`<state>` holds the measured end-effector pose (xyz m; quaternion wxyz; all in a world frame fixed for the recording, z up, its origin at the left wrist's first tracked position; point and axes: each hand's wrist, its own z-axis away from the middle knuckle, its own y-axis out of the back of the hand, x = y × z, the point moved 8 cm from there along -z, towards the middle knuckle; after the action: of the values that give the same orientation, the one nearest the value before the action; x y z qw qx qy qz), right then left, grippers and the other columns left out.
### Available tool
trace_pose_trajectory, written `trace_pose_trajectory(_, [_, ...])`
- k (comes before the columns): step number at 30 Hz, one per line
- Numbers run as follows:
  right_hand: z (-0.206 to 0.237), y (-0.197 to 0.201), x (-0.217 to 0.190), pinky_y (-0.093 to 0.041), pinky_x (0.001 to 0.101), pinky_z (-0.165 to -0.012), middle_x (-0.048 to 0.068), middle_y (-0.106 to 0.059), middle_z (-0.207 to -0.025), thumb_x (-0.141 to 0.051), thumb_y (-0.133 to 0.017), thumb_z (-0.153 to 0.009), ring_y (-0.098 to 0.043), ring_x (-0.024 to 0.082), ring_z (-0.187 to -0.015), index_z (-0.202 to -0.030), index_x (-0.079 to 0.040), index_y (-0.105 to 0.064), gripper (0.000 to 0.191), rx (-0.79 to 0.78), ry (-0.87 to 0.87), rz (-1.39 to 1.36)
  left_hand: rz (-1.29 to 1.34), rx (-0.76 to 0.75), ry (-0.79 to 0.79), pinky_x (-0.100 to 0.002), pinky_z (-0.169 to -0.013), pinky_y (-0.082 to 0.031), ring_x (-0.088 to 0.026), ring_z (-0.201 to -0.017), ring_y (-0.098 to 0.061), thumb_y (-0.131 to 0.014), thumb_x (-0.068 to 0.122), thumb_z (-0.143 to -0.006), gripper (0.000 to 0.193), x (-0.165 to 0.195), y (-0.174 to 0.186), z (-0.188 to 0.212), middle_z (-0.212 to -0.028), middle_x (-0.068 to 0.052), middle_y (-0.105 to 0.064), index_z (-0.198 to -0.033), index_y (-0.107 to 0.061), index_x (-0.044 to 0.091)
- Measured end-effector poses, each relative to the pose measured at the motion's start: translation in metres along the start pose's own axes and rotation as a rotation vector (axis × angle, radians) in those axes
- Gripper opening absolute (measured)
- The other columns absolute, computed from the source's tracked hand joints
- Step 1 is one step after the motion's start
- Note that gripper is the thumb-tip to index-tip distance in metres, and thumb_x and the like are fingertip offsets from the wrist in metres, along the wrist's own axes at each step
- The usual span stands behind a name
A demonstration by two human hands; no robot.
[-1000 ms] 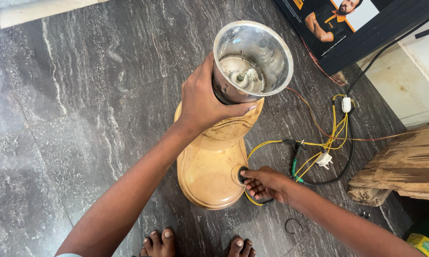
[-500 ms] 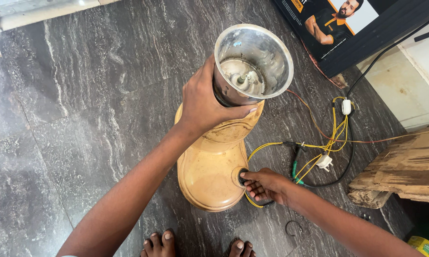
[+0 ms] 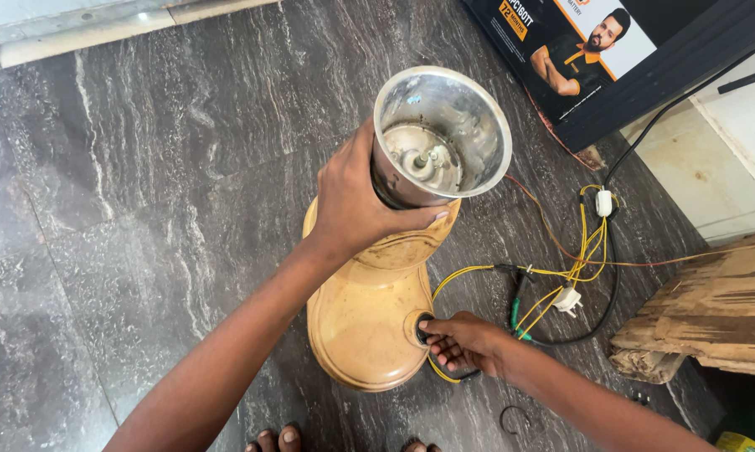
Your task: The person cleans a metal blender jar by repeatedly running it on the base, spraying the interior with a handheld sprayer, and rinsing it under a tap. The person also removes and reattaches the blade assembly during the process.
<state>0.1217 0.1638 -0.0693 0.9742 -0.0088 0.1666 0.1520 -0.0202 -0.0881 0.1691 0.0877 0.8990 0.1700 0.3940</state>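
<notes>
Head view: left hand point(image 3: 356, 205) grips the steel jar point(image 3: 438, 138) seated on the tan mixer base point(image 3: 365, 322), steadying it upright on the floor, while right hand point(image 3: 461, 341) pinches the base's dial point(image 3: 422, 328).

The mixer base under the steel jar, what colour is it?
The mixer base is a yellowed cream-tan, seen best in the head view.

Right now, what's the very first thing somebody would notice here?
Probably the shiny steel jar, open on top, sitting on a tan mixer base on the dark stone floor. The left hand grips the jar; the right hand touches the base's knob, beside tangled yellow wires.
</notes>
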Motion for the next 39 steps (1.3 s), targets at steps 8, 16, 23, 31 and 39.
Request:
trace_pose_trajectory(8, [-0.005,0.003,0.0,-0.048,0.0273,-0.047,0.003,-0.064,-0.066,-0.036,-0.073,-0.094,-0.061,0.013,-0.053,-0.08,-0.007,-0.061,0.034,-0.002,-0.025,-0.012,0.01,-0.014,0.026,-0.047,-0.1,-0.057,-0.036,-0.113,-0.072,-0.095,0.058,-0.064,0.108,0.0,0.0,-0.003,-0.124,-0.019,-0.069,-0.142,-0.05,-0.001])
trace_pose_trajectory(16, [-0.006,0.002,0.0,-0.048,0.0268,-0.047,0.003,-0.064,-0.066,-0.036,-0.073,-0.094,-0.061,0.013,-0.053,-0.081,-0.007,-0.062,0.033,-0.014,-0.025,-0.014,-0.002,-0.031,0.052,-0.048,-0.099,-0.056,-0.037,-0.112,-0.072,-0.095,0.058,-0.063,0.108,-0.001,0.0,-0.003,-0.122,-0.02,-0.069,-0.141,-0.049,-0.002])
trace_pose_trajectory(23, [-0.003,0.001,0.0,-0.048,0.0276,-0.048,0.002,-0.062,-0.065,-0.035,-0.073,-0.094,-0.06,0.013,-0.054,-0.082,-0.006,-0.06,0.034,-0.012,-0.042,-0.002,-0.003,-0.022,0.02,-0.048,-0.1,-0.055,-0.037,-0.114,-0.071,-0.095,0.058,-0.063,0.111,0.0,0.0,-0.002,-0.125,-0.021,-0.068,-0.143,-0.048,-0.003])
trace_pose_trajectory(31, [-0.009,0.002,0.002,-0.047,0.0275,-0.049,0.002,-0.062,-0.066,-0.037,-0.075,-0.093,-0.061,0.013,-0.054,-0.081,-0.007,-0.06,0.035,-0.047,-0.061,-0.024,0.012,-0.028,0.013,-0.047,-0.103,-0.056,-0.036,-0.117,-0.071,-0.097,0.056,-0.061,0.116,-0.003,-0.002,-0.004,-0.129,-0.021,-0.068,-0.146,-0.046,-0.004])
trace_pose_trajectory(39, [-0.015,0.008,0.009,-0.048,0.0279,-0.049,0.003,-0.063,-0.066,-0.038,-0.076,-0.092,-0.061,0.014,-0.053,-0.081,-0.007,-0.061,0.036,-0.051,-0.07,-0.035,0.018,-0.032,-0.009,-0.046,-0.106,-0.056,-0.036,-0.12,-0.071,-0.097,0.055,-0.062,0.118,0.002,-0.003,-0.007,-0.131,-0.021,-0.068,-0.149,-0.044,-0.004])
